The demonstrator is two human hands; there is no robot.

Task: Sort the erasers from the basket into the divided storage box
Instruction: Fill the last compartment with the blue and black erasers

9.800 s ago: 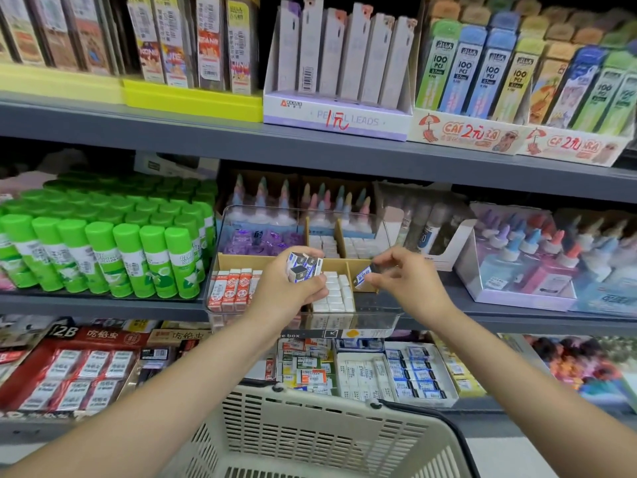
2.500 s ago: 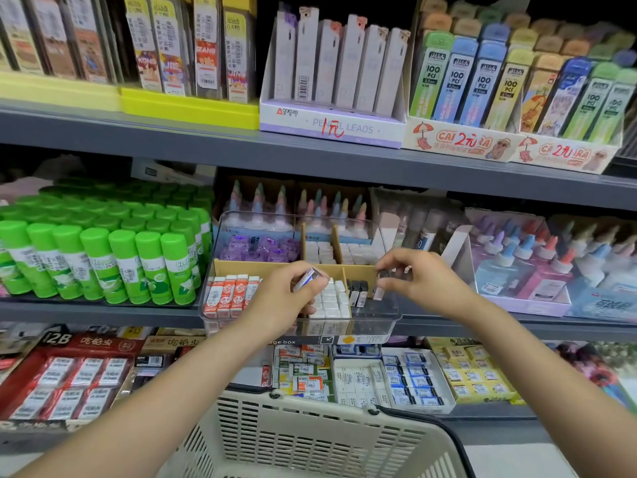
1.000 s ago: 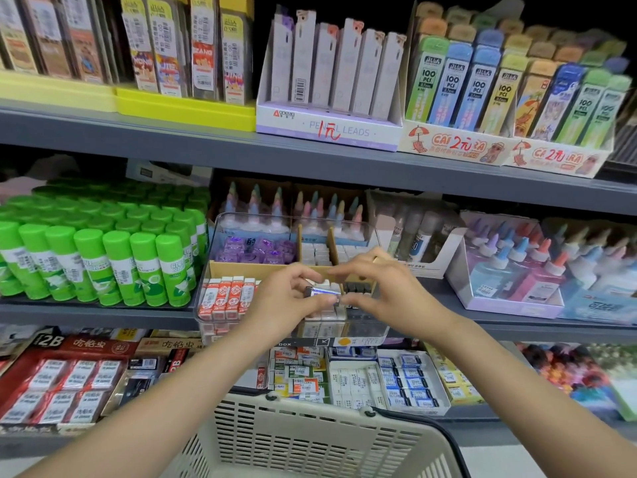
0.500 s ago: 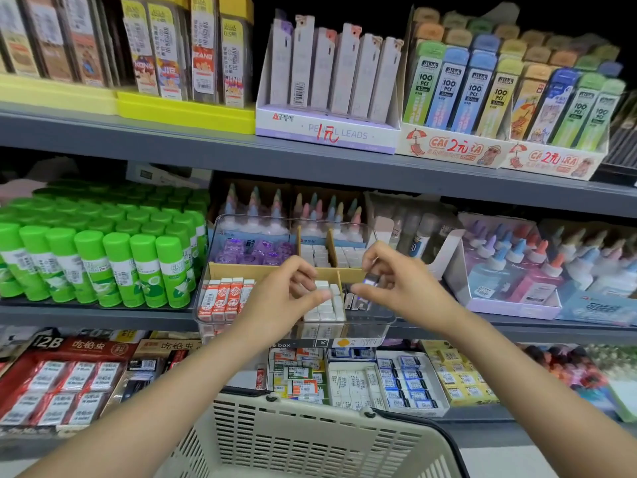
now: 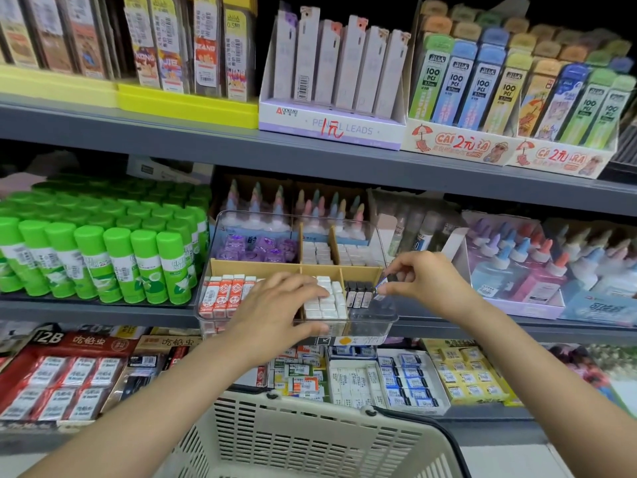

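On grey shop shelves [image 5: 310, 157], green glue sticks [image 5: 103, 257] flank the storage box [image 5: 375, 326].

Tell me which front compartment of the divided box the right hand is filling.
The front-right compartment, where the right hand pinches a small eraser beside three dark ones. The middle holds white erasers, the left red-and-white ones.

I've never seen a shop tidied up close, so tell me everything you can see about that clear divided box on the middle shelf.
The divided storage box looks like clear plastic with tan partitions. It sits at the shelf's front edge between green glue sticks and glue bottles. Compartments hold purple, red-and-white, white and dark erasers. The left hand rests open over its front; the right hand pinches a small eraser above the right front compartment.
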